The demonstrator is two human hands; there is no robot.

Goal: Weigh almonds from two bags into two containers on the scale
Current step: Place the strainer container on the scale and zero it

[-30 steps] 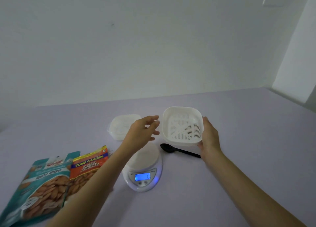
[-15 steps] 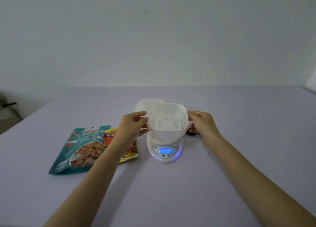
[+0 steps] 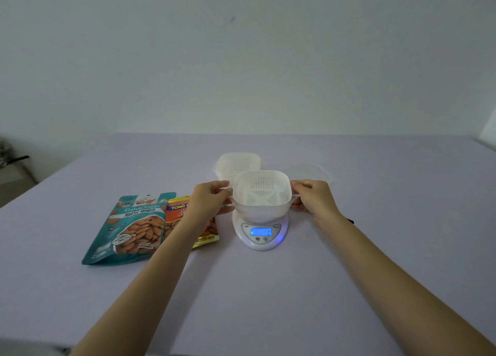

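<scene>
A white slotted container (image 3: pixel 262 194) sits on the white digital scale (image 3: pixel 261 232), whose blue display reads 0. My left hand (image 3: pixel 212 198) grips the container's left side and my right hand (image 3: pixel 311 197) grips its right side. A second white container (image 3: pixel 238 163) stands just behind. The teal bag of roasted almonds (image 3: pixel 131 226) lies flat left of the scale. The orange and yellow bag of salted almonds (image 3: pixel 198 221) lies beside it, partly under my left forearm.
The lilac table (image 3: pixel 268 288) runs to a plain wall. A clear lid (image 3: pixel 319 171) lies behind my right hand. A black spoon's tip (image 3: pixel 350 221) shows past my right wrist. Dark clutter (image 3: pixel 10 159) sits off the table's left edge.
The slotted container came down from mid-air over the scale and now rests on the scale. My left hand joined my right in holding it. The view shifted, bringing the bags closer to centre.
</scene>
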